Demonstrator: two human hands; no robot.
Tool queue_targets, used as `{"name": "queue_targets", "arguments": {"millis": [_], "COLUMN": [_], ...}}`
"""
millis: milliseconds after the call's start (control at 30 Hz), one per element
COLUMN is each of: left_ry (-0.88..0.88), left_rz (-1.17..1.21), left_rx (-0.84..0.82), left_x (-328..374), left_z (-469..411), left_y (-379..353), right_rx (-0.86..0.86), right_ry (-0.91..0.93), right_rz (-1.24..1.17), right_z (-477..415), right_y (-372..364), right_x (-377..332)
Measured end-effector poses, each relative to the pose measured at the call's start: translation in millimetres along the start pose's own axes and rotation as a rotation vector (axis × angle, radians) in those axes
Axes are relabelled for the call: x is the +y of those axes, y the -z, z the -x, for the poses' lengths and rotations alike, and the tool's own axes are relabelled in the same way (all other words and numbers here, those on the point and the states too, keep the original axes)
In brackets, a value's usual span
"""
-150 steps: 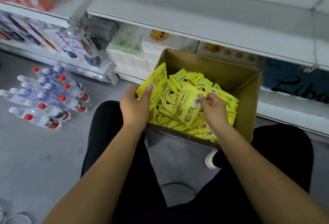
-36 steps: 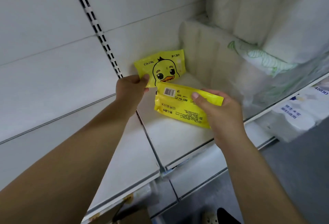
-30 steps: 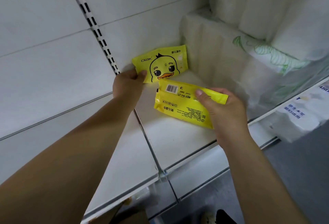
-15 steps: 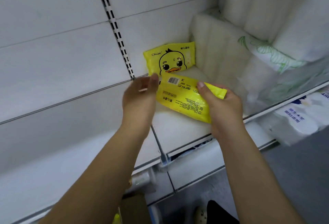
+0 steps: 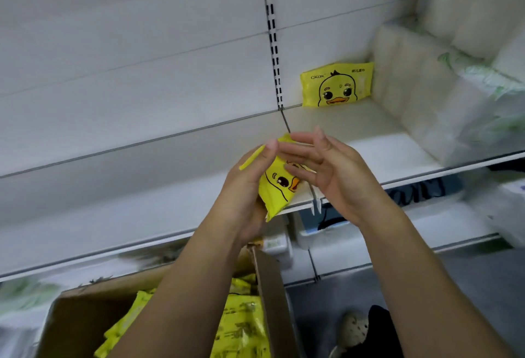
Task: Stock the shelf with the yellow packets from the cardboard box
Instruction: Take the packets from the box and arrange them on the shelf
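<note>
A bulky stack of tissue packs [image 5: 420, 87] in clear wrap is filling the right side of the frame. It is sitting on the white shelf [image 5: 369, 133] and leaving bare only the board between itself and the slotted upright [image 5: 272, 30] in the upper middle. In that gap a standing packet [image 5: 336, 84] with a duck face is leaning upright against the back panel, its right edge just beside the tissue packs. Below the shelf's front edge, dark blue lettering [image 5: 420, 187] is showing, too blurred to read. At the bottom of the frame the cardboard box [image 5: 270, 281] is sitting open, with loose packets [image 5: 244, 326] piled inside and my forearms crossing over it. A pale shoe [image 5: 353, 326] is peeking out at lower right. In the centre, in front of the shelf's edge and well short of the standing packet, I am holding a yellow packet [image 5: 277, 184] tilted, duck face toward me. My left hand [image 5: 247, 187] is gripping it from the left, thumb curled over its upper edge. My right hand [image 5: 326, 170] is lying across its upper right corner with fingers straight and spread, so the two hands are meeting together over the packet.
</note>
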State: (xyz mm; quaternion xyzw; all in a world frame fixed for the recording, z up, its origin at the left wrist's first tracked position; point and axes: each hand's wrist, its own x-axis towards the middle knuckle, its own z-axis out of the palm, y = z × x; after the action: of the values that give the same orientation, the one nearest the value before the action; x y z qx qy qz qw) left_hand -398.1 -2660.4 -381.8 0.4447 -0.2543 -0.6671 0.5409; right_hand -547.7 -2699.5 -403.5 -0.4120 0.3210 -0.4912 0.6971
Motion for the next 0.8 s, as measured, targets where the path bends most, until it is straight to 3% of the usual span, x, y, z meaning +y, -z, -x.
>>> {"name": "queue_targets", "arguments": {"millis": [67, 133, 233, 333, 400, 500, 633, 800], "left_ry": [0.039, 0.039, 0.006, 0.012, -0.002, -0.056, -0.135, -0.151], "left_rz": [0.029, 0.050, 0.026, -0.057, -0.109, -0.169, -0.216, -0.289], "left_rx": [0.068, 0.110, 0.130, 0.110, 0.107, 0.219, 0.369, 0.226], "left_x": [3, 8, 13, 17, 16, 14, 6, 7], "left_z": [9, 14, 19, 19, 16, 9, -5, -32], "left_y": [9, 16, 26, 34, 41, 49, 57, 45], "right_rx": [0.158, 0.357, 0.357, 0.232, 0.268, 0.360, 0.349, 0.421], "right_ry": [0.045, 0.045, -0.055, -0.095, -0.036, 0.014, 0.008, 0.025], "right_rz": [0.024, 0.207, 0.477, 0.281, 0.198, 0.115, 0.150, 0.056], "right_z": [0, -3, -8, -13, -16, -19, -23, -27], "right_y": [-3, -4, -9, -14, -14, -7, 2, 30], "right_x": [9, 20, 30, 31, 28, 25, 23, 13]}}
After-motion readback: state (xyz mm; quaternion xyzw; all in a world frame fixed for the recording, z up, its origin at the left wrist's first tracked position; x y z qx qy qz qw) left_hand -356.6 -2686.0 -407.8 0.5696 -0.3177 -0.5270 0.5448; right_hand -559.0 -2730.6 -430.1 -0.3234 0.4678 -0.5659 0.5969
